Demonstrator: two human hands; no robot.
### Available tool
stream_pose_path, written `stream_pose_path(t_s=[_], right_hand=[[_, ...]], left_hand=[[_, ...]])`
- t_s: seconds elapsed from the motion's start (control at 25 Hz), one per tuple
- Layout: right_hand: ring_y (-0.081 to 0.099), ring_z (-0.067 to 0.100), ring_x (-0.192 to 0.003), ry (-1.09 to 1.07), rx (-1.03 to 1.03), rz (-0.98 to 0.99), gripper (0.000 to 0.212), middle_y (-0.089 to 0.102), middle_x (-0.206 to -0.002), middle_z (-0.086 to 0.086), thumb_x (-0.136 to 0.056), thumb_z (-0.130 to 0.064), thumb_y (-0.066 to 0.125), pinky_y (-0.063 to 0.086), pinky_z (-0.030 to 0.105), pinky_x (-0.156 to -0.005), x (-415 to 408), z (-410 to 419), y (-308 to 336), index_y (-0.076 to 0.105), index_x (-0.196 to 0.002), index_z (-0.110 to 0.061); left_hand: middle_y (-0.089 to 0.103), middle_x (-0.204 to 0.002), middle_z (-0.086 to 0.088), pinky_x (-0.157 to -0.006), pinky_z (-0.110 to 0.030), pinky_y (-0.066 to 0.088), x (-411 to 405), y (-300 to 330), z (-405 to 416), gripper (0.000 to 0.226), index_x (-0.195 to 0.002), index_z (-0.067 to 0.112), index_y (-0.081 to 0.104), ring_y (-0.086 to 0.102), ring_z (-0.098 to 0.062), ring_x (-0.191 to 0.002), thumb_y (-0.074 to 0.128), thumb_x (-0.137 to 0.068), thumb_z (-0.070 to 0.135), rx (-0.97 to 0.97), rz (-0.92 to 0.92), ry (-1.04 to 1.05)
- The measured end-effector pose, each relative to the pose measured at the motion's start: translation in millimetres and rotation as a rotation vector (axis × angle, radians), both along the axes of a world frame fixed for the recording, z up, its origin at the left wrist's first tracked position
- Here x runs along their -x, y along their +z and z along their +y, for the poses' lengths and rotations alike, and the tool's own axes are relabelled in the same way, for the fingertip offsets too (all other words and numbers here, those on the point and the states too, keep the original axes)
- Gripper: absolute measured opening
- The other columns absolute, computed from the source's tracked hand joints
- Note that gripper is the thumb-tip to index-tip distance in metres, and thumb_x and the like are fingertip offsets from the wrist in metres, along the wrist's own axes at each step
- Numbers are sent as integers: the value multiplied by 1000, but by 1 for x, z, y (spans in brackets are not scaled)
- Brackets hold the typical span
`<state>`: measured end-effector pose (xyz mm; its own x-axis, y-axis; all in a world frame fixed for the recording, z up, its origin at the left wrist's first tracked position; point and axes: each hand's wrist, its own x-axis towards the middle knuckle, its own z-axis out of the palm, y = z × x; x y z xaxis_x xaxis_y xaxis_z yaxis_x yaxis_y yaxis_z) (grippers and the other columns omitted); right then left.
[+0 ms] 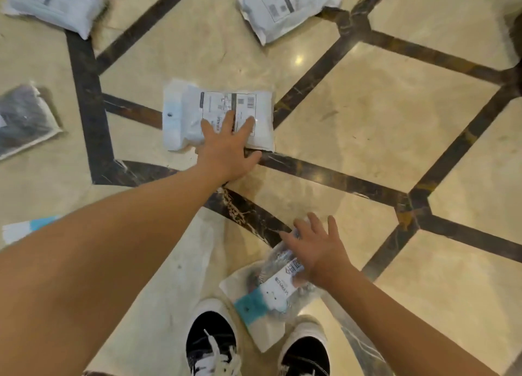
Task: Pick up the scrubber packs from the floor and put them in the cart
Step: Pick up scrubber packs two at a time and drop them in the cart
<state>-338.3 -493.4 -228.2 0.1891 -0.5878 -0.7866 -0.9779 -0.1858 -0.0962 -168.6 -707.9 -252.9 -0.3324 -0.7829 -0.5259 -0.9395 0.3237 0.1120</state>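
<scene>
Down on the shiny tiled floor [381, 98] with its dark stripes, a person is bending over to gather scrubber packs. Right in the middle lies a white pack [192, 113] with a printed label on top. The left hand [226, 146] is reaching out to it, with the fingers [228, 121] straight and spread apart, lying flat on the pack's near edge. It does not grip the pack yet. Closer in, just above two dark shoes [211, 339], the right hand [319, 248] has its fingers spread over a clear pack [271, 288] with a white and blue card. I cannot tell if that hand holds this pack up or just rests on it, because the thumb is hidden from view. More packs wait on the floor: one at the top left [56, 2], one at the top middle [282, 5], and a dark one in clear wrap [25, 118] at the left edge. A bit of blue and white [31, 226] peeks out beside the left arm, maybe one more pack. No cart shows in this view, so it must be somewhere off to the side or behind. I think the job is at the picking-up step, and many packs are left to go. Next, the left hand likely needs to curl its fingers under the edge of the white pack and lift it. The wrap looks slippery and soft, so a firm hold would help. Then both packs could be carried to the cart.
</scene>
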Motion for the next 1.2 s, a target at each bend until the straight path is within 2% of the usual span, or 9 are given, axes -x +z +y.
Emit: stream_pose_path(t_s=[0.24, 0.32, 0.4, 0.6, 0.72, 0.84, 0.96, 1.08, 1.2], right_hand=[[47, 35, -125, -396, -5, 139, 78, 58, -127, 7, -71, -88, 56, 25, 61, -110, 25, 20, 14, 58, -119, -27], [63, 28, -102, -657, -106, 80, 78, 68, -100, 0, -71, -92, 52, 48, 47, -96, 34, 31, 16, 61, -104, -22], [67, 26, -88, -967, -132, -28, 68, 67, -84, -2, -72, -86, 61, 55, 39, -78, 37, 41, 16, 58, -91, -20], [61, 29, -94, -1260, -20, -158, 63, 64, -99, 1, -79, -65, 74, 46, 38, -75, 18, 52, 14, 51, -107, -14], [62, 29, -101, -1346, -6, -216, 63, 64, -111, 4, -83, -56, 75, 48, 39, -82, 12, 52, 23, 53, -122, -12], [66, 28, -98, -1498, 43, -299, 62, 68, -113, 7, -83, -51, 78, 56, 46, -87, 13, 51, 60, 55, -122, -11], [66, 27, -100, -1540, 72, -365, 65, 67, -116, 7, -81, -49, 81, 56, 43, -86, 14, 51, 122, 53, -125, -10], [66, 23, -100, -1471, 85, -423, 60, 67, -114, 2, -82, -46, 82, 56, 42, -86, 14, 45, 220, 53, -124, -14], [69, 21, -101, -1411, 82, -447, 58, 69, -114, -1, -80, -46, 83, 57, 47, -92, 10, 43, 330, 55, -123, -19]], left_hand=[[43, -156, -1, -109, -82, 12, -41, 26, 48, 71, -150, 46, 37, 13, -48, -149, 19, -91, 81, -97, -20, -81], [51, -148, -4, -112, -80, 4, -63, 32, 65, 73, -116, 38, 68, 6, -40, -154, 15, -90, 81, -189, -85, -64], [51, -143, -11, -114, -78, 4, -72, 28, 82, 65, -81, 29, 65, 4, -34, -156, 29, -88, 83, -189, -112, 5], [39, -135, -12, -104, -78, 27, -56, 8, 116, 29, -98, 24, 55, 19, -48, -142, 77, -83, 34, -73, -126, 239], [34, -136, -16, -100, -69, 39, -54, 18, 120, 48, -115, 20, 42, 32, -45, -129, 66, -80, -2, 8, -10, 321], [43, -127, -12, -91, -40, 48, -63, 68, 108, 55, -119, 15, 39, 45, -28, -111, 71, -79, -5, -65, 323, 689], [58, -114, -10, -84, -42, 56, -79, 131, 113, 45, -123, 16, 44, 60, -30, -103, 62, -86, -2, -176, 515, 1107], [62, -88, -10, -58, -29, 48, -92, 224, 138, 39, -109, 13, 61, 59, -25, -77, 46, -82, -12, -357, 509, 1239], [56, -69, -12, -55, -27, 38, -102, 336, 166, 36, -81, 11, 62, 51, -27, -64, 42, -74, -19, -512, 554, 1354]])
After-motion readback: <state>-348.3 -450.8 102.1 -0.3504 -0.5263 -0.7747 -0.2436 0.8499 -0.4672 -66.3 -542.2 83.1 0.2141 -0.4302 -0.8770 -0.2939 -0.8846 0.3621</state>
